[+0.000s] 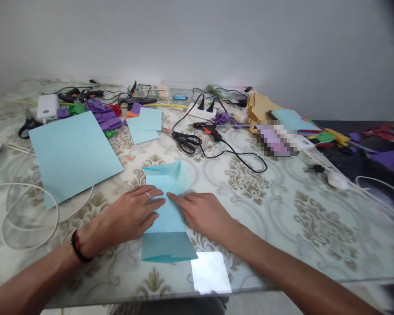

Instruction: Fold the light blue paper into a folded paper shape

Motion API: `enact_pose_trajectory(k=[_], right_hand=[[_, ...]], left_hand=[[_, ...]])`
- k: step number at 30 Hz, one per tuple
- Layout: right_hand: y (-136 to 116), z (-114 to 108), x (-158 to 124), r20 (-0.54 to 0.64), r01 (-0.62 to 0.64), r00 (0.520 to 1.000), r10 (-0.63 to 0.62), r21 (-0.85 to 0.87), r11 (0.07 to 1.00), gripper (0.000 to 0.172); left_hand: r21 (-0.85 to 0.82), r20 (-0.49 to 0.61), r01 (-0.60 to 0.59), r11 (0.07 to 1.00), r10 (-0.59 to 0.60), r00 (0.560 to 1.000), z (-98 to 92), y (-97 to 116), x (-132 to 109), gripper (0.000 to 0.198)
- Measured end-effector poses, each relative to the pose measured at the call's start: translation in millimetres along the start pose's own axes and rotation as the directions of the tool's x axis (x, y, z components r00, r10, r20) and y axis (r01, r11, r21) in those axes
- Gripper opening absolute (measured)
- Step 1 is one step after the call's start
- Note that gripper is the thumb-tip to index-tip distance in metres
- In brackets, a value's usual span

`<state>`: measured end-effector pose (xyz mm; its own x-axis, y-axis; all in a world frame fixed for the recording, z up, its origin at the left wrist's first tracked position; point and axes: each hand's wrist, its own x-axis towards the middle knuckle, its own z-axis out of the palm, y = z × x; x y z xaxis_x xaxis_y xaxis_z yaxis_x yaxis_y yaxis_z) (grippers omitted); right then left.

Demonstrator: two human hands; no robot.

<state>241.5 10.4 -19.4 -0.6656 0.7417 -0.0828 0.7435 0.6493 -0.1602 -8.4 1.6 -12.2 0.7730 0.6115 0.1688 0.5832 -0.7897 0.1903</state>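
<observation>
A light blue folded sheet of paper [166, 214] lies before me, with creases across its middle and its far and near ends standing up from the table. My left hand [131, 212], with a ring on one finger, rests on the paper's left side, fingers stretched out and slightly spread. From the right, my right hand [206, 214] touches the paper's middle with its extended index finger. The other fingers of that hand are bent at the paper's right edge and partly hidden. Neither hand grips anything. The two index fingertips are close together.
A large light blue sheet [75, 157] lies at left beside a white cable [57, 214]. Smaller blue squares [149, 120], black scissors [185, 141] and a corded glue gun [208, 129] lie farther back. A power strip [202, 111] and purple paper pieces [103, 114] are near the wall.
</observation>
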Motion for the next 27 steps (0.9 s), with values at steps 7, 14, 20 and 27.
enact_pose_trajectory(k=[7, 14, 20, 27], right_hand=[[2.7, -3.6, -0.9, 0.016, 0.012, 1.0, -0.012, -0.012, 1.0, 0.058], [0.3, -0.7, -1.0, -0.015, 0.018, 1.0, -0.019, -0.02, 1.0, 0.055], [-0.9, -2.0, -1.9, -0.012, 0.013, 1.0, -0.013, -0.002, 1.0, 0.054], [-4.4, -5.9, -0.6, 0.027, -0.121, 0.992, 0.121, 0.007, 0.993, 0.056]], left_hand=[[-0.031, -0.039, 0.001, 1.0, -0.002, 0.999, -4.1, -5.0, -1.5, 0.04], [0.045, -0.008, 0.021, 0.999, -0.02, 1.0, 0.8, 2.5, 3.8, 0.043], [0.102, 0.005, 0.014, 0.995, -0.015, 1.0, 4.7, 5.9, 2.4, 0.035], [0.11, -0.016, 0.074, 0.991, -0.073, 0.997, 7.0, 15.8, 6.9, 0.024]])
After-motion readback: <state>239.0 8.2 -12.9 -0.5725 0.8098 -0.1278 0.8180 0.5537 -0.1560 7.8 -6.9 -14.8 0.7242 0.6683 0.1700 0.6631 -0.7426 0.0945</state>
